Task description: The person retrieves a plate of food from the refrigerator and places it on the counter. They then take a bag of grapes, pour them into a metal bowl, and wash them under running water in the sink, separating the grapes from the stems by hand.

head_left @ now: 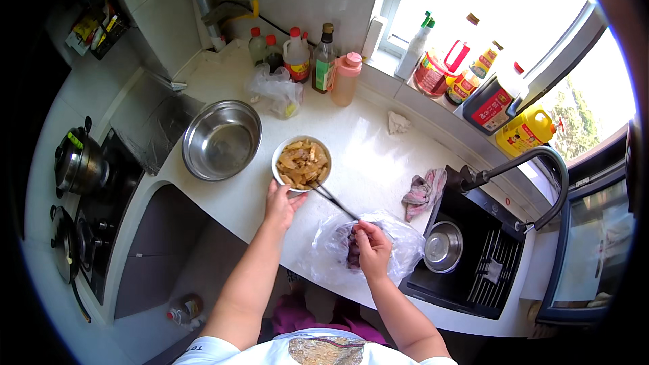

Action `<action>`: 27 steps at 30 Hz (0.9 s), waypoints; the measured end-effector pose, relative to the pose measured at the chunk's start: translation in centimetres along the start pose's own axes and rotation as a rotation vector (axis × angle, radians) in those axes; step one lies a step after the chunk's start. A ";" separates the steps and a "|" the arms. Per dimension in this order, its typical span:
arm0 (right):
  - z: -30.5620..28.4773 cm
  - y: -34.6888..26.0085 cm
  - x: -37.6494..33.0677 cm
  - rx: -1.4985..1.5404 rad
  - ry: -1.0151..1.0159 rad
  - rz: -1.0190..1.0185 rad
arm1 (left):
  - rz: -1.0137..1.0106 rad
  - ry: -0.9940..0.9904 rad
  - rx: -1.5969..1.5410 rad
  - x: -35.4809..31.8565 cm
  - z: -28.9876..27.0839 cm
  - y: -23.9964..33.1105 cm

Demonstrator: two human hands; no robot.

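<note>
A white bowl [276,166] of brownish sliced food [302,161] stands on the counter. Against its near side lies my left hand [280,204], thumb and fingers curved around the wall. My right hand [374,247] is closed on a pair of dark chopsticks [338,203], whose far tips reach the food at the bowl's near right edge. Below the right hand spreads a crumpled clear plastic bag [326,247] with something dark reddish-purple [353,251] in it, partly hidden by that hand.
Left of the bowl sits a steel basin [223,140]. Several bottles [297,57] and a pink-lidded jug [345,81] line the wall. A cloth [424,193] lies by the black sink [466,304], which holds a steel bowl [443,247]. The stove [101,209] is far left.
</note>
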State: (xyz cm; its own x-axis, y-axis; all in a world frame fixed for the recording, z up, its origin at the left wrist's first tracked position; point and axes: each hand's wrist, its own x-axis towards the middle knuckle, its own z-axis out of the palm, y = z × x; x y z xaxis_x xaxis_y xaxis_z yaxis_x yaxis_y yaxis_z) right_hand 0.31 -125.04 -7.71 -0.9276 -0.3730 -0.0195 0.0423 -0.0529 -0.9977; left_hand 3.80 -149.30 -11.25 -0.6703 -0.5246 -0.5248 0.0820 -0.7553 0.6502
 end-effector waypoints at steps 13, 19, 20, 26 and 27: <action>-6.1 -1.8 -1.0 -0.953 -0.090 -0.152 | 0.689 -0.787 0.856 -12.9 4.8 -4.0; -7.6 -2.6 -2.0 -1.326 -0.366 -0.067 | 0.875 -0.620 1.519 -9.6 5.0 -6.5; -7.9 -2.4 -1.9 -1.352 -0.399 -0.044 | 0.782 -0.658 1.626 -9.1 5.1 -6.2; -8.3 0.2 -0.4 -1.150 -0.439 -0.061 | 0.432 -0.665 1.972 -7.2 5.1 -6.0; -8.1 0.6 -0.1 -1.121 -0.440 -0.114 | 0.382 -0.636 1.916 -6.9 5.0 -6.5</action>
State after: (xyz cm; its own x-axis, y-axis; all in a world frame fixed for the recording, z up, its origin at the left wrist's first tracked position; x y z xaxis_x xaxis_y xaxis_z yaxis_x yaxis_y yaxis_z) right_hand -2.63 -117.53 -8.81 -0.6901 -0.7135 -0.1214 -0.5791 0.6450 -0.4987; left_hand 4.24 -138.79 -9.10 -0.9528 -0.0217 -0.3028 -0.1795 0.8445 0.5046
